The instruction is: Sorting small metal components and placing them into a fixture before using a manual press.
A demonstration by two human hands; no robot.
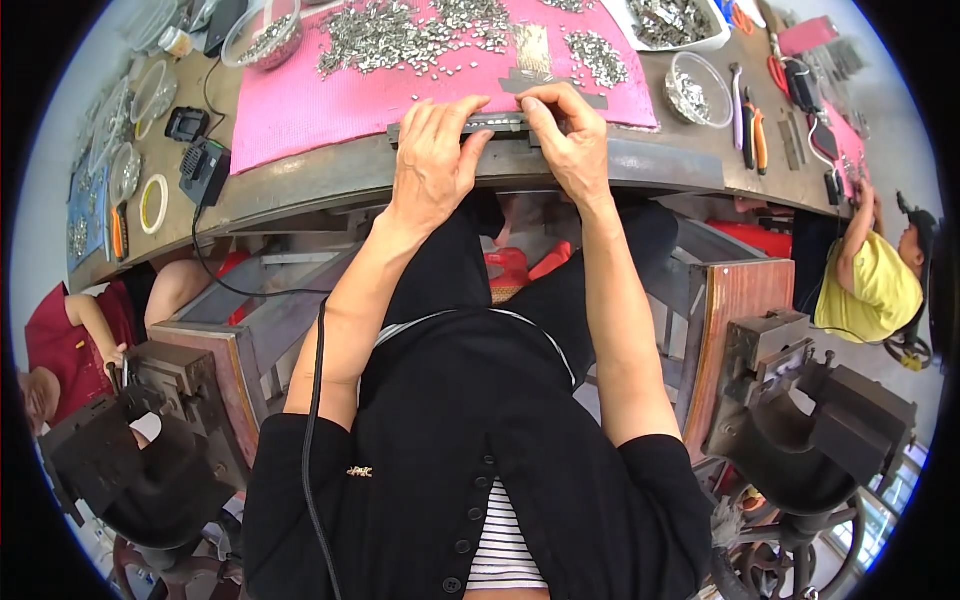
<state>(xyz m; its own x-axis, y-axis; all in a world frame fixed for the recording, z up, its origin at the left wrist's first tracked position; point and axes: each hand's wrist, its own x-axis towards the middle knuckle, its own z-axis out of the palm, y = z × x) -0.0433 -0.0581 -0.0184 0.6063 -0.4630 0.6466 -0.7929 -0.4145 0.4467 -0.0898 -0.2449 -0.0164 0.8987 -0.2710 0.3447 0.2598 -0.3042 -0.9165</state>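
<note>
At the near edge of the bench, a narrow dark metal bar [497, 123] with a row of small shiny pieces along it lies between my hands. My left hand [432, 160] grips its left end, fingers over the far side and thumb on the near side. My right hand [574, 142] is over the other end, thumb and forefinger close together; whatever is between them is too small to make out. Just beyond, small silvery metal pieces [400, 42] are heaped on a pink mat [285, 120]. A flat grey plate [575, 92] lies behind my right hand.
Clear tubs of metal parts stand left [268, 58] and right [697, 92], near a white tray [705, 40]. Pliers [760, 140] lie at right; a black device [205, 170] with a cable sits at left. Dark machines flank me. Co-workers in red [75, 330] and yellow [875, 285] sit either side.
</note>
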